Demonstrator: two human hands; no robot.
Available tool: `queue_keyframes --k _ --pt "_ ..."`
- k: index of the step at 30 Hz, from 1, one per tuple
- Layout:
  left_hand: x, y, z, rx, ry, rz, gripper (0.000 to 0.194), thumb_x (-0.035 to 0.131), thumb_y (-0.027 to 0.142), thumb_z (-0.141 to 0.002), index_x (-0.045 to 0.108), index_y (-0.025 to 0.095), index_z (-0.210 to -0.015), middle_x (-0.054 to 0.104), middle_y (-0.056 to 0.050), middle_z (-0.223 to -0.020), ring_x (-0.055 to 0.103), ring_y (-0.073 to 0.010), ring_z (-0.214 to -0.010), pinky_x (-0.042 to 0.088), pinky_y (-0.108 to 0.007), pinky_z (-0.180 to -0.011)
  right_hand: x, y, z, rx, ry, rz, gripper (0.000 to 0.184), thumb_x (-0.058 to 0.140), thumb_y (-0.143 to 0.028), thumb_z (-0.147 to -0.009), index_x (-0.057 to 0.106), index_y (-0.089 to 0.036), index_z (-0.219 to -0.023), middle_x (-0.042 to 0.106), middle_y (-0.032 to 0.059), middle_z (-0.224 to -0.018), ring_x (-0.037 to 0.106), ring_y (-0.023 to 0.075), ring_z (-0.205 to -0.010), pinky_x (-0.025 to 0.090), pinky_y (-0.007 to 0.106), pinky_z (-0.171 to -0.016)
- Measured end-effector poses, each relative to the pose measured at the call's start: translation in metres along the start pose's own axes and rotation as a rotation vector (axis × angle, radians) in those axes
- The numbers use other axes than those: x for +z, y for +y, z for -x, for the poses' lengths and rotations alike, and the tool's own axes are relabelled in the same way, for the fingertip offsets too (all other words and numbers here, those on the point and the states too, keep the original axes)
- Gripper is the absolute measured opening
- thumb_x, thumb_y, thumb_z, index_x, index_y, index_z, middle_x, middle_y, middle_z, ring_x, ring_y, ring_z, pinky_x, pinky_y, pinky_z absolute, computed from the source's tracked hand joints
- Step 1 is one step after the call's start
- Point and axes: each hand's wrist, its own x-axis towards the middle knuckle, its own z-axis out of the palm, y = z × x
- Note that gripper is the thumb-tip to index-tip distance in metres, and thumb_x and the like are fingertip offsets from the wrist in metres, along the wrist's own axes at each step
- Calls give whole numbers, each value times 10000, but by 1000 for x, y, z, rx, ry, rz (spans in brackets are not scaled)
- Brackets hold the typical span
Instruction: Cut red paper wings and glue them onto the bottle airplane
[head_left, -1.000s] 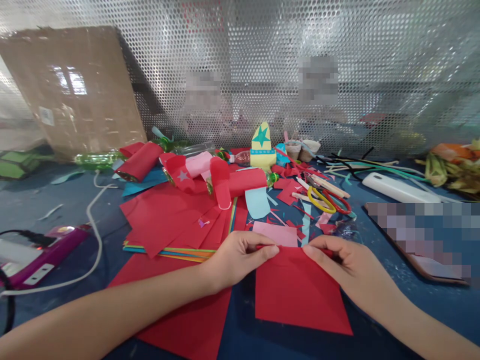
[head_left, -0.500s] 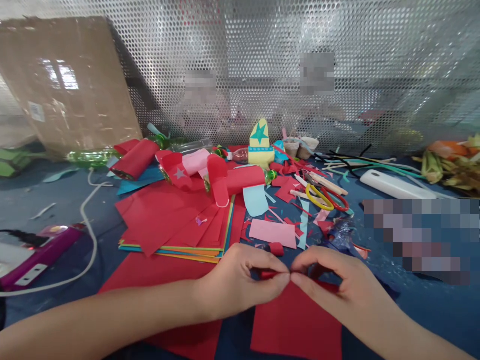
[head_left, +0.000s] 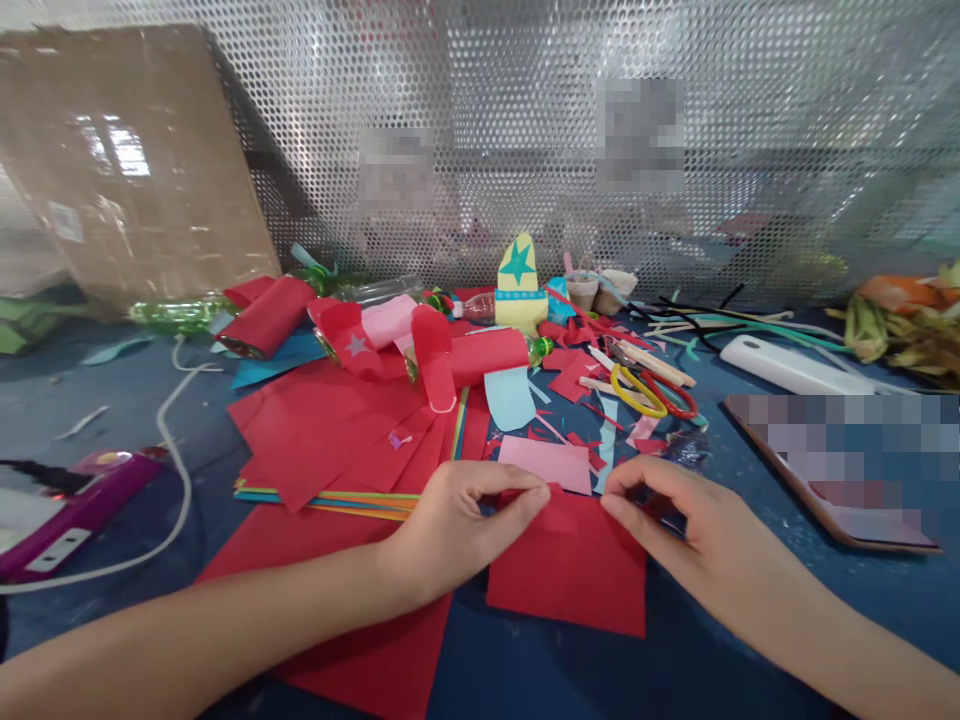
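A red sheet of paper (head_left: 574,570) hangs between my hands, its top edge toward the far side. My left hand (head_left: 469,525) pinches that edge near its left end between thumb and forefinger. With thumb and fingertips together, my right hand (head_left: 682,515) grips the same edge farther right. A pink paper strip (head_left: 546,462) lies just beyond the held sheet. Under my left forearm rests a larger red sheet (head_left: 367,650). Behind my left hand is a stack of red and coloured paper (head_left: 300,440).
Red paper-wrapped bottles (head_left: 487,358) lie at the back, near a yellow piece with a green star (head_left: 517,265). Scissors (head_left: 637,392) and paper scraps are right of centre. A tablet-like device (head_left: 862,500) lies right, a purple power strip (head_left: 82,510) left, cardboard (head_left: 135,160) behind.
My hands came together at the sheet's top edge, closer to me, then moved apart and away again. The paper tilted and then swung back flatter; both hands keep hold of it.
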Motion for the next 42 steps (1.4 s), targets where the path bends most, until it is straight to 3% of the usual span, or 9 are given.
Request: queue_keyframes --k 6,13,21,24,27,30,34,42 --pt "3 -12 -5 -93 39 75 240 549 281 -845 678 133 -708 664 -28 -687 587 -139 -650 445 -200 -566 -3 14 -7 80 30 10 185 459 -382 -911 567 -244 -850 675 -6 -792 638 164 -689 485 263 -632" --pt "3 -14 -8 -213 47 260 241 601 363 -812 681 139 -775 694 -47 -780 613 -163 -738 485 -239 -661 -6 21 -12 133 86 -30 259 466 -453 -883 580 -233 -808 688 24 -861 639 195 -775 496 285 -669" --pt "3 -13 -7 -130 87 222 253 598 380 -813 673 148 -745 680 -36 -744 600 -155 -712 487 -238 -656 -10 25 -15 107 109 -30 262 487 -448 -875 611 -227 -809 695 23 -815 652 193 -741 517 281 -637" --pt "5 -8 -3 -116 33 208 224 586 329 -811 684 138 -746 672 -44 -730 594 -143 -675 475 -214 -607 -11 17 -10 -1 168 37 190 521 -401 -871 624 -244 -844 701 26 -866 665 193 -781 536 279 -659" --pt "8 1 3 -135 -78 226 213 586 286 -794 693 113 -729 651 -46 -665 555 -115 -576 429 -185 -509 -8 1 0 -247 221 87 60 570 -278 -857 628 -265 -863 698 16 -868 672 171 -807 547 254 -707" --pt "11 7 10 -100 -157 194 203 585 261 -800 699 108 -730 617 -26 -598 488 -89 -503 382 -173 -457 -4 -14 9 -416 203 50 90 589 -185 -845 634 -262 -857 698 1 -798 677 138 -730 554 220 -689" --pt "14 7 17 2 -175 92 196 577 251 -821 702 123 -742 608 -14 -591 484 -90 -519 402 -173 -492 2 -20 12 -457 180 14 115 600 -136 -827 634 -235 -876 702 12 -792 675 139 -732 562 223 -691" --pt "15 6 18 80 -182 36 166 555 171 -813 671 122 -706 577 6 -576 489 -73 -510 402 -142 -495 7 -21 15 -498 149 64 135 569 -84 -827 598 -215 -835 682 3 -763 647 125 -725 530 236 -720"
